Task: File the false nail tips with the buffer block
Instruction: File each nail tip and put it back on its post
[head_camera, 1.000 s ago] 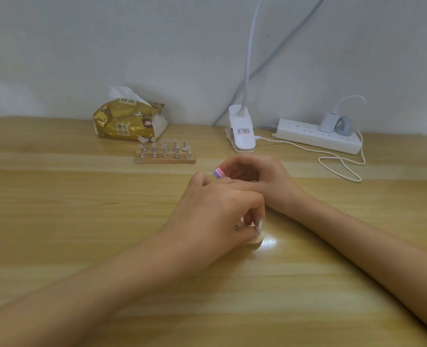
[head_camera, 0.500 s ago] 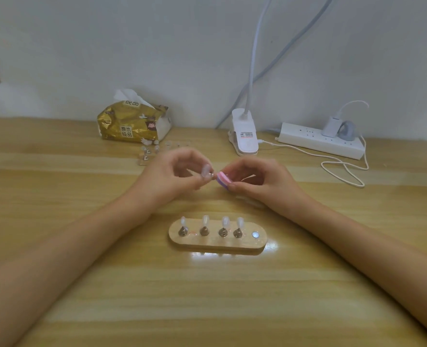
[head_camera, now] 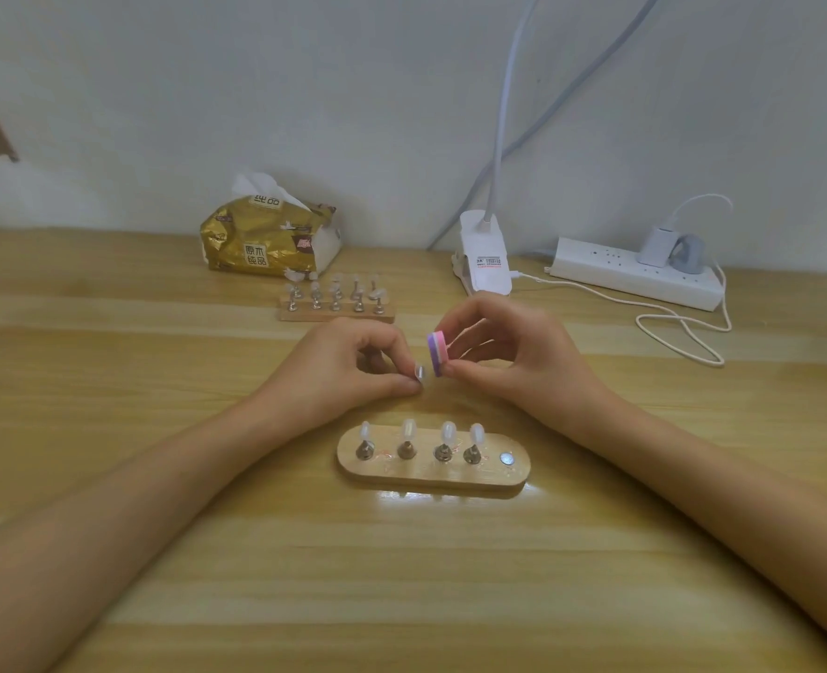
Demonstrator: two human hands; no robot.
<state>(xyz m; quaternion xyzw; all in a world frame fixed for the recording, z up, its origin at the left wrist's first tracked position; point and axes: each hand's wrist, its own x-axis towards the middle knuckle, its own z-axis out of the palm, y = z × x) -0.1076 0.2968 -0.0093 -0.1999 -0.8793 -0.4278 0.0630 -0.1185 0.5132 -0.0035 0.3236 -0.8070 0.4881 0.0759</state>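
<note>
The left hand (head_camera: 348, 366) pinches a false nail tip (head_camera: 420, 372) beside the pink-and-purple buffer block (head_camera: 437, 353) gripped by the right hand (head_camera: 513, 354), the wooden nail stand (head_camera: 433, 471) at 6 o'clock.

I read the buffer block (head_camera: 437, 353) as two layers: purple on its left, pink on its right. The loose nail tip (head_camera: 420, 372) is translucent milky white, same as the four mounted tips (head_camera: 448, 432). Near stand (head_camera: 431, 478) is pale bare wood with silver posts and one silver disc. Table (head_camera: 159, 429) is light wood in yellow-tan stripes. Tissue pack (head_camera: 266, 235) is crinkled gold with dark characters on cream patches and white tissue on top. Clip lamp (head_camera: 484, 255), power strip (head_camera: 635, 279) and cable (head_camera: 683, 327) are all white.
</note>
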